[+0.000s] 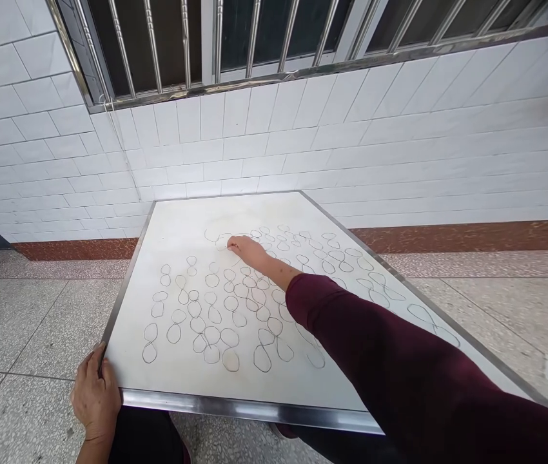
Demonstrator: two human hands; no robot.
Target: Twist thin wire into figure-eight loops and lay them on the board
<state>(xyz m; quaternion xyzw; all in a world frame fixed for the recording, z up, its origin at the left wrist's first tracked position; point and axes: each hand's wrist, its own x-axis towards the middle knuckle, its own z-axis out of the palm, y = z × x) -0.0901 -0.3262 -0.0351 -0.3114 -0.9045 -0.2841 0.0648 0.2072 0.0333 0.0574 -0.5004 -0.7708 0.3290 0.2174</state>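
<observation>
On the white board (182, 219), left hand (95, 399) clamps the metal edge (249, 407). Right hand (247, 250) touches the drawn loops (211, 335), grip unclear.

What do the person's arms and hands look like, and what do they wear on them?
The right arm wears a long maroon sleeve that ends above the wrist. The right hand and the left hand are bare, with no gloves. No sleeve shows on the left arm in this view.

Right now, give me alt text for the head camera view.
A right hand in a maroon sleeve reaches across a white metal-framed board covered in dark figure-eight loops, while the left hand grips its near edge.
</observation>
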